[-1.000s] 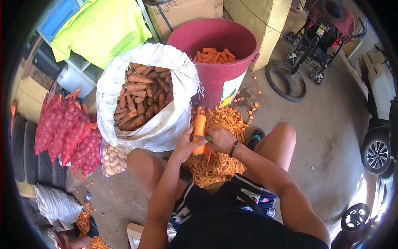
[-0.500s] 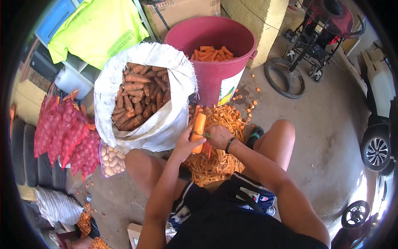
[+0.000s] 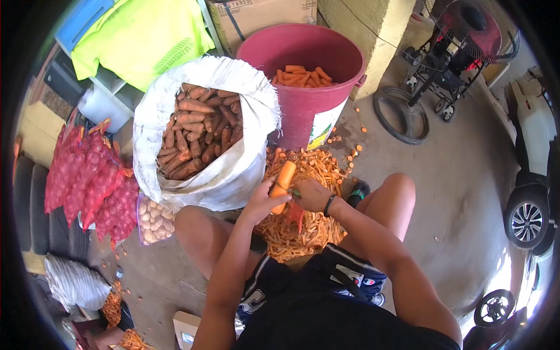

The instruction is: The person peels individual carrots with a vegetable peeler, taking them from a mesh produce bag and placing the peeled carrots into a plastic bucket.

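Note:
A bright orange peeled carrot point(image 3: 282, 184) is gripped in my left hand point(image 3: 262, 202), tilted, its upper end pointing away from me. Just right of it, my right hand point(image 3: 311, 195) is closed around a small tool with a green part at the fingers and a red part below, close to the carrot. Beneath both hands lies a heap of orange peelings point(image 3: 303, 233) between my knees. Ahead to the left, an open white sack point(image 3: 233, 181) holds unpeeled carrots point(image 3: 195, 119). Behind the heap stands a maroon bin point(image 3: 294, 119) with peeled carrots point(image 3: 300, 76) inside.
Red net bags of onions point(image 3: 87, 175) and a bag of potatoes point(image 3: 155, 221) sit at the left. Carrot ends dot the floor beside the bin. A fan point(image 3: 408, 114) stands at the upper right. Another person's hand point(image 3: 108, 337) shows at the bottom left.
The carrot has tilted slightly more to the right. My right hand has moved a little right, and the red part below it shows more. The whole view has shifted slightly.

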Motion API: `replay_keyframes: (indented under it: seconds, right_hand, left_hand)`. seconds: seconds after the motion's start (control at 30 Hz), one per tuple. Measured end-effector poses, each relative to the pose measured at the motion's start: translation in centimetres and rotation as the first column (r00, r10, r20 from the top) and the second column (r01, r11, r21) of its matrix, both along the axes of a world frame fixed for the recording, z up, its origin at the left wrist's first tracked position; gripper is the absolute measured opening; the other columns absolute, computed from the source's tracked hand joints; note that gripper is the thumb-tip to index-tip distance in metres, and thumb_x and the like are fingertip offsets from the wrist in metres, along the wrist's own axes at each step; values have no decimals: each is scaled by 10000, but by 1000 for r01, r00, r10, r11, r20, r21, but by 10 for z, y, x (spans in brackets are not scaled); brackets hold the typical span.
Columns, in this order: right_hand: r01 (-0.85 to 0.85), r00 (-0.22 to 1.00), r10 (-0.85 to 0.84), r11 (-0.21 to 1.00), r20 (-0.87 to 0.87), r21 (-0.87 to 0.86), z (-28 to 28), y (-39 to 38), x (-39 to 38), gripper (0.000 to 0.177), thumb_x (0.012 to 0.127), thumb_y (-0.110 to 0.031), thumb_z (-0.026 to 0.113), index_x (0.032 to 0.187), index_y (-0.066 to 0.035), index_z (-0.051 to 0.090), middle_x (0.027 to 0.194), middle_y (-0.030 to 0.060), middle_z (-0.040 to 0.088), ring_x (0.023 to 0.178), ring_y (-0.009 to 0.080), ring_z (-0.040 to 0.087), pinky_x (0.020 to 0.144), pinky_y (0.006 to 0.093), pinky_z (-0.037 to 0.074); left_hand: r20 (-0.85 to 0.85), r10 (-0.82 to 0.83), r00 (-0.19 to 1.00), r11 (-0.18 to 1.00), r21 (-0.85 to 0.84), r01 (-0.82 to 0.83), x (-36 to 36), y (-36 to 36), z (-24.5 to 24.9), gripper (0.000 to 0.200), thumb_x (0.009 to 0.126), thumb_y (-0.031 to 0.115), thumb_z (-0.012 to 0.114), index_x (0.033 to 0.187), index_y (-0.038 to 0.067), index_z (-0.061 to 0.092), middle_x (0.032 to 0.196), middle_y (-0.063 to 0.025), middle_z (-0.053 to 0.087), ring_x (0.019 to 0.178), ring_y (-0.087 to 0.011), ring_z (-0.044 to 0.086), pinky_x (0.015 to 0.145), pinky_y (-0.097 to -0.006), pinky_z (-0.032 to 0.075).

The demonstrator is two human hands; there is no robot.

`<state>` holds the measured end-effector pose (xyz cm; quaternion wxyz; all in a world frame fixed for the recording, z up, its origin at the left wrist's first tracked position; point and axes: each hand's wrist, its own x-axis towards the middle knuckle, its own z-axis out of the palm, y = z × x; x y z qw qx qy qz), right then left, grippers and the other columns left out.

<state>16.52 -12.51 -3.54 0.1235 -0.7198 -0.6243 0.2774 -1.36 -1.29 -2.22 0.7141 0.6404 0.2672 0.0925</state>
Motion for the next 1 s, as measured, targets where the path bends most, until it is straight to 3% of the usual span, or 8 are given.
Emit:
replay_keyframes:
  seconds: [0.13, 0.2, 0.3, 0.33, 0.63, 0.8, 0.93, 1.0]
  right_hand:
    - [-78, 986, 71, 996, -152, -39, 26, -8, 1, 288, 906, -280, 604, 1047, -59, 723, 925, 234, 707, 882, 387, 692, 811, 471, 545]
    - [-188, 952, 140, 969, -272, -158, 46, -5, 13, 281, 906, -265, 613, 1051, -50, 721, 934, 207, 721, 883, 346, 700, 808, 439, 548]
    - [-192, 766, 149, 981, -626, -1, 49, -13, 22, 279, 905, -259, 631, 1066, -51, 726, 949, 124, 744, 892, 249, 698, 804, 389, 545]
    - [-197, 718, 106, 979, -688, -55, 54, -14, 24, 281, 916, -263, 631, 1089, -66, 732, 980, 66, 749, 919, 178, 679, 801, 348, 538]
    - [-196, 747, -53, 935, -663, -297, 35, -13, 13, 340, 894, -349, 639, 1081, -80, 731, 808, 18, 680, 649, 132, 590, 569, 286, 471]
    - [-224, 649, -22, 950, -761, -219, -9, -10, 5, 314, 890, -330, 613, 1046, -80, 723, 739, 8, 615, 632, 130, 563, 567, 296, 459]
    - [-295, 781, 92, 926, -618, -234, -8, -8, 9, 300, 884, -316, 612, 1030, -78, 721, 740, 9, 607, 663, 131, 564, 591, 300, 458]
    - [-285, 759, 90, 936, -645, -204, -8, -7, 6, 311, 884, -322, 619, 1036, -69, 718, 777, 45, 647, 700, 172, 597, 625, 336, 474]
  left_hand:
    - [-24, -16, 1000, 959, 283, 22, -3, 6, -2, 688, 865, 86, 771, 1459, -25, 441, 1257, -74, 609, 1092, -113, 590, 955, -277, 486]
    - [-1, -60, 998, 986, 155, 60, -4, 6, 9, 693, 864, 103, 775, 1459, -25, 443, 1280, -73, 603, 1106, -116, 589, 970, -284, 480]
    - [65, -149, 987, 988, 59, 145, -7, 2, 30, 697, 866, 121, 776, 1461, -25, 444, 1300, -68, 597, 1130, -120, 581, 994, -291, 467]
    - [96, -179, 979, 983, 44, 175, -7, 1, 36, 697, 867, 126, 775, 1462, -24, 444, 1304, -66, 596, 1139, -121, 578, 1002, -292, 462]
    - [119, -214, 970, 977, 5, 215, -10, -5, 48, 733, 860, 123, 769, 1486, -31, 420, 1288, -71, 607, 1144, -116, 563, 1003, -283, 458]
    - [144, -185, 972, 981, -28, 191, -11, -6, 42, 733, 842, 117, 785, 1472, -30, 441, 1282, -58, 595, 1134, -128, 561, 1000, -288, 446]
    - [-45, -279, 959, 923, 262, 281, -14, -1, 47, 739, 841, 102, 783, 1476, -36, 432, 1299, -64, 587, 1141, -131, 557, 996, -287, 450]
    - [24, -213, 977, 965, 163, 207, -14, -5, 46, 741, 843, 100, 783, 1481, -28, 428, 1304, -64, 587, 1139, -128, 563, 991, -283, 456]
